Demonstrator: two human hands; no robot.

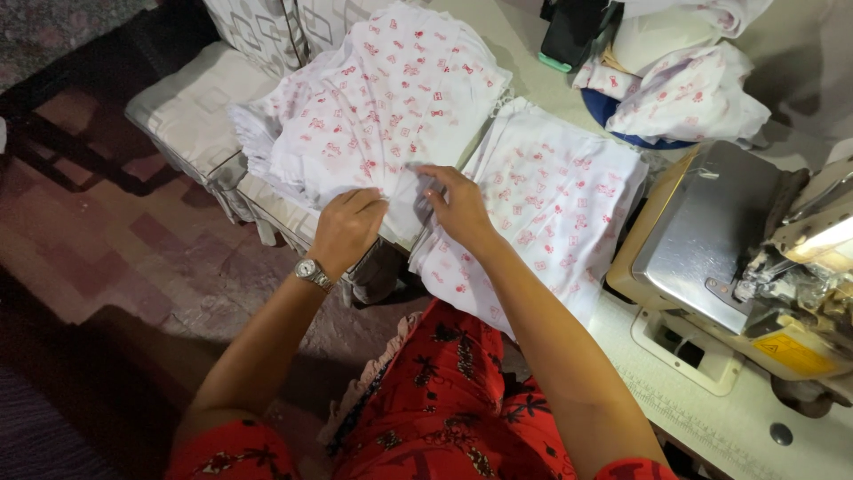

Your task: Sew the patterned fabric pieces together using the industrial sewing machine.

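A stack of white cloth pieces with small red prints (391, 98) lies on a cushioned stool beside me. My left hand (346, 227), a watch on its wrist, has its fingers curled into the near edge of this stack. My right hand (458, 206) pinches the same edge between thumb and fingers, just right of the left hand. A second stack of the same printed cloth (551, 196) lies to the right, partly under my right forearm.
A sewing machine (737, 249) stands on the white table (702, 418) at right. More printed cloth and a blue item (684, 89) are heaped at the back right. The cushioned stool (187, 111) stands over a dark reddish floor (107, 240) at left.
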